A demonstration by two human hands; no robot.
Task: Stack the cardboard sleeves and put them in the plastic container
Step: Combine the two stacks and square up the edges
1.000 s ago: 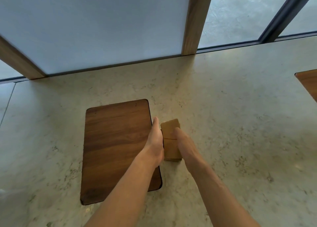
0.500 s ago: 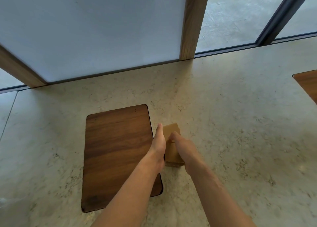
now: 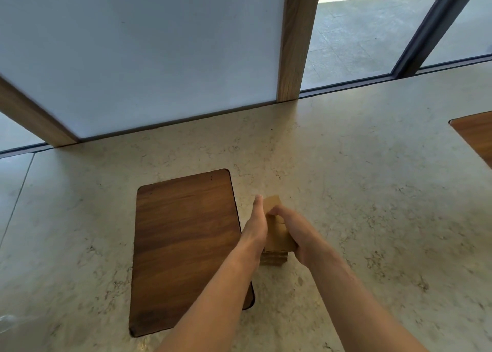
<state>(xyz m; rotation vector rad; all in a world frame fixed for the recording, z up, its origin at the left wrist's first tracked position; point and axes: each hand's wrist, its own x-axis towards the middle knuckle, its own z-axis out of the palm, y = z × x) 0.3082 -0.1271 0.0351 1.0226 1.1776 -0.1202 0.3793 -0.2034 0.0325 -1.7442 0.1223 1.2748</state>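
A small stack of flat brown cardboard sleeves (image 3: pixel 277 234) is between the two hands, on the pale speckled stone counter (image 3: pixel 359 192), just to the right of the dark brown wooden board with rounded corners (image 3: pixel 183 245) that is set into the counter. The left hand (image 3: pixel 257 226) stands on its edge against the left side of the stack, with the fingers straight and together, pointing away from the person; the fingertips reach almost to the far end of the top sleeve. The right hand (image 3: pixel 295 232) grips the stack from the right side: its fingers curl over the top sleeve, and the far end of this sleeve sticks out beyond them. Under the hands, the near edges of the lower sleeves show, and they are resting on the counter. The upper sleeves look slightly turned against the lower ones.
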